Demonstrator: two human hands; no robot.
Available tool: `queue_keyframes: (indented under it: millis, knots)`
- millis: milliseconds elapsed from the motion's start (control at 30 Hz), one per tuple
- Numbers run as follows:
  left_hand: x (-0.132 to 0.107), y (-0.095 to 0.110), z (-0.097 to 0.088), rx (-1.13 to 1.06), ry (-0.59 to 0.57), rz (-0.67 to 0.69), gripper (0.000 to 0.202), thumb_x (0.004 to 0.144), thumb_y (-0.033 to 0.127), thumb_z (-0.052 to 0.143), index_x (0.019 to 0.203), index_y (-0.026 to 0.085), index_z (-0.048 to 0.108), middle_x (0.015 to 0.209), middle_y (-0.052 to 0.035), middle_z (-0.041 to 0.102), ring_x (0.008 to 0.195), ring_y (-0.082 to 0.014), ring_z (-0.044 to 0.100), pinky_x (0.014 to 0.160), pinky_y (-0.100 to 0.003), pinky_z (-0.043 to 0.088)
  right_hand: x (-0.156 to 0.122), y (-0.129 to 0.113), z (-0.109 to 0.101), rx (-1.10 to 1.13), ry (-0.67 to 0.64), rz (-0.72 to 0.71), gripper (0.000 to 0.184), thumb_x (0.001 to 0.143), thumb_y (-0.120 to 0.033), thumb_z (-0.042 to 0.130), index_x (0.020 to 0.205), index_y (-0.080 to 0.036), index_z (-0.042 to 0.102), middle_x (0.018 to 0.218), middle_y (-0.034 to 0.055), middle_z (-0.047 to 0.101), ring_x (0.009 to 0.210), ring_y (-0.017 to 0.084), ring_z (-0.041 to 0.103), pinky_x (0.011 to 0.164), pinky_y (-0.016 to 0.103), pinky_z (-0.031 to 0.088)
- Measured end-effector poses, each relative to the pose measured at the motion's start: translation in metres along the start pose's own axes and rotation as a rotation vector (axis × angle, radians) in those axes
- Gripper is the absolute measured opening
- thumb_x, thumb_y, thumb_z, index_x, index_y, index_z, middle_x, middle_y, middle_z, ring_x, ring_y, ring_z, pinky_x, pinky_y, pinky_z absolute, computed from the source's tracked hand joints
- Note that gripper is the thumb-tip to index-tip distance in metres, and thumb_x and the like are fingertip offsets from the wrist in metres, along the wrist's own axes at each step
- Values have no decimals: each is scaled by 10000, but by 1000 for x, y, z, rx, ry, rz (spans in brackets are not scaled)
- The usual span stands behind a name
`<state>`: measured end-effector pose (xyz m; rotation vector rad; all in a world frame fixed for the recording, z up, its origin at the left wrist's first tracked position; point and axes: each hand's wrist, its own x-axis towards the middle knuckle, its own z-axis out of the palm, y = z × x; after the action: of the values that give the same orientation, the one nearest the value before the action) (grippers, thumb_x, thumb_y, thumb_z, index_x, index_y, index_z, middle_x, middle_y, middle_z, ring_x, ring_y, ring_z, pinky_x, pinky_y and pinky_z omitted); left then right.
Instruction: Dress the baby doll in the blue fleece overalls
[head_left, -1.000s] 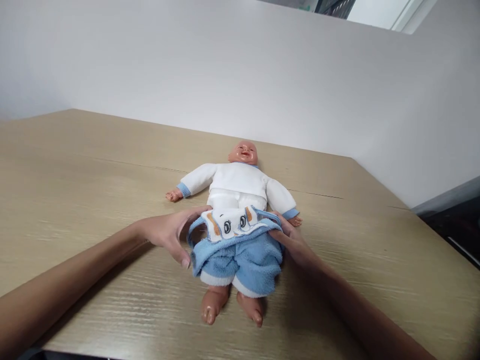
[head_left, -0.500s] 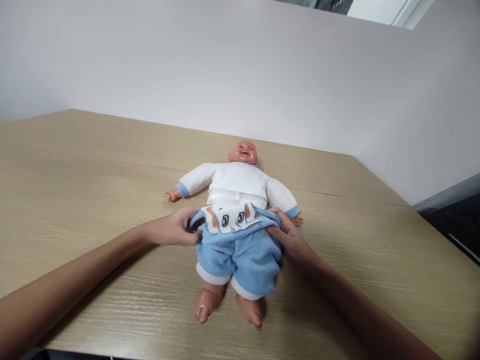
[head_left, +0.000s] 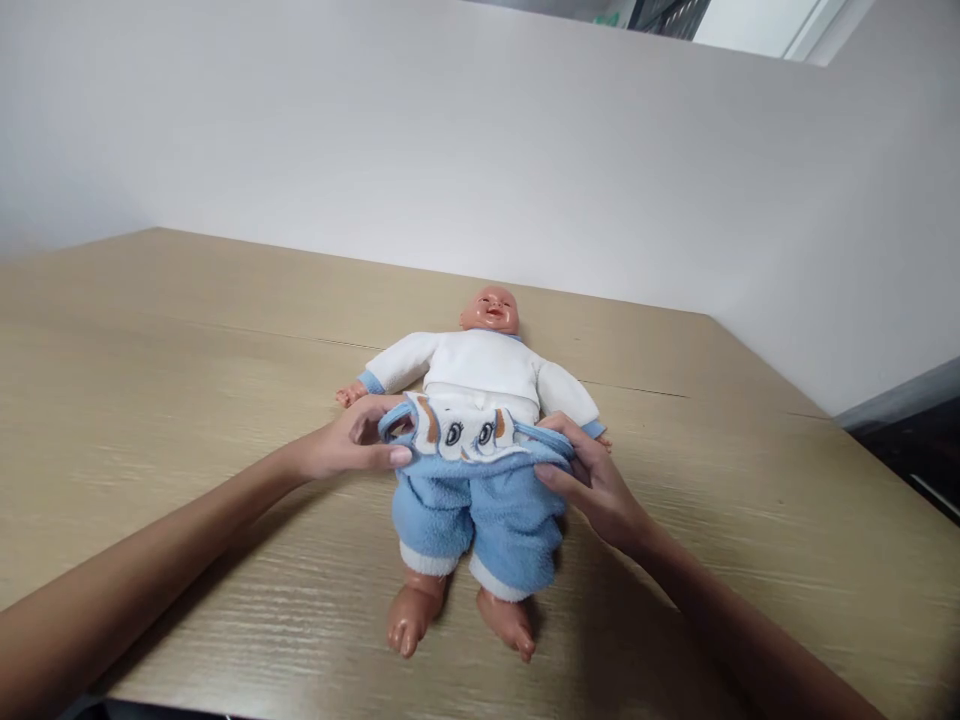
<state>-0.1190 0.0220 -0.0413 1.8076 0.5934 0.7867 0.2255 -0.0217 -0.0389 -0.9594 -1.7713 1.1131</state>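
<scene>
on the wooden table (head_left: 225, 400), the doll (head_left: 484, 360) lies face up, feet nearest the person, thighs hidden inside blue overalls (head_left: 480, 515). i can't see most fingertips, tucked behind the overalls, and both forearms (head_left: 187, 540) run out of view, slanting inward. the left hand (head_left: 360, 440) pinches one side of the waistband, thumb in front; the right hand (head_left: 589, 475) grips the other likewise.

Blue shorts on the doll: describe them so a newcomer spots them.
On the wooden table, a doll lies on its back. Around its legs, between the left hand and right hand, are the blue shorts. Their blue colour and eyed white panel set them apart from the white top.
</scene>
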Motion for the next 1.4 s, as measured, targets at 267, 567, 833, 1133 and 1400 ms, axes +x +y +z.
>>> queue_keyframes:
  millis: [267, 567, 833, 1133, 1400]
  knots:
    - [28, 7, 3, 64, 184, 22, 280, 1108, 493, 644, 1179, 229, 701, 1093, -45, 676, 1044, -211, 630, 946, -304, 531, 44, -9, -8, 11, -3, -28, 173, 933, -358, 766, 1010, -244, 661, 921, -16, 583, 875, 203, 542, 819, 330, 424]
    - [70, -14, -7, 125, 401, -6, 336, 1095, 557, 648, 1110, 230, 570, 800, 42, 581, 692, -128, 505, 606, -234, 370, 64, 23, -12, -103, 110, 66, 314, 909, -515, 790, 929, -253, 618, 848, -23, 576, 828, 213, 555, 782, 350, 416]
    - [99, -17, -16, 529, 380, -76, 340, 1101, 543, 579, 1016, 214, 607, 710, 56, 482, 656, -148, 450, 625, -298, 315, 79, 13, -17, -114, 88, 44, 242, 915, -452, 700, 830, -258, 582, 829, -22, 511, 812, 209, 484, 784, 357, 388]
    - [61, -18, -30, 219, 70, -97, 374, 1076, 562, 652, 973, 207, 592, 915, 17, 502, 843, -170, 478, 762, -309, 385, 66, 54, -26, 313, 65, 340, 371, 868, -597, 848, 1009, -269, 746, 1063, 19, 776, 1084, 274, 679, 1041, 402, 513]
    - [37, -26, -29, 122, 95, -168, 353, 1075, 565, 654, 1049, 214, 630, 989, -11, 548, 913, -194, 503, 827, -312, 419, 54, 43, -20, 531, 37, 359, 329, 965, -590, 763, 1112, -296, 772, 1281, 29, 821, 1411, 309, 654, 1259, 478, 480]
